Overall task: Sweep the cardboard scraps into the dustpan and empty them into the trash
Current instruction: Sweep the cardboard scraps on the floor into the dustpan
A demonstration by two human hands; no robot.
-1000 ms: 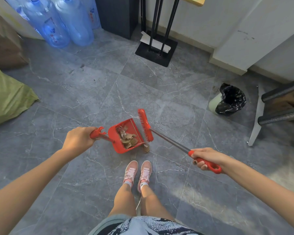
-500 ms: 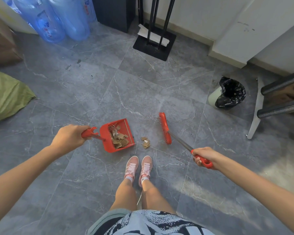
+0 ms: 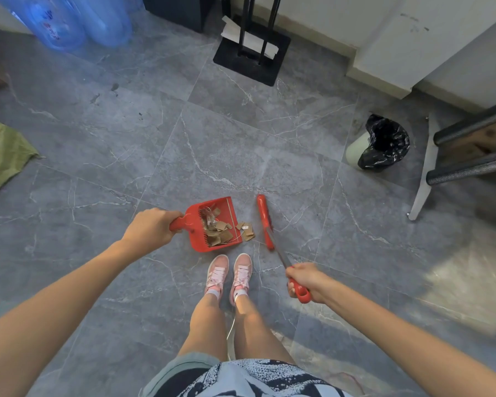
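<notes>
A red dustpan (image 3: 226,209) rests on the grey tile floor just ahead of my pink shoes, with several brown cardboard scraps (image 3: 216,232) inside it. My left hand (image 3: 149,227) grips its handle. A few loose scraps (image 3: 247,230) lie on the floor at the pan's right lip. To their right stands the red broom head (image 3: 264,222), a small gap away from them. My right hand (image 3: 305,279) holds the broom's red grip low at the right. The trash bin (image 3: 380,143), lined with a black bag, stands at the right.
Blue water jugs (image 3: 69,21) stand at the back left, a black stand base (image 3: 252,55) at the back middle. A green sack (image 3: 3,151) lies at the left. A white-legged rack (image 3: 424,179) stands beside the bin, with white walls behind.
The broom head pulled away from the dustpan to the right, leaving a few scraps on the floor, then came back closer to them. The dustpan shifted slightly toward my feet.
</notes>
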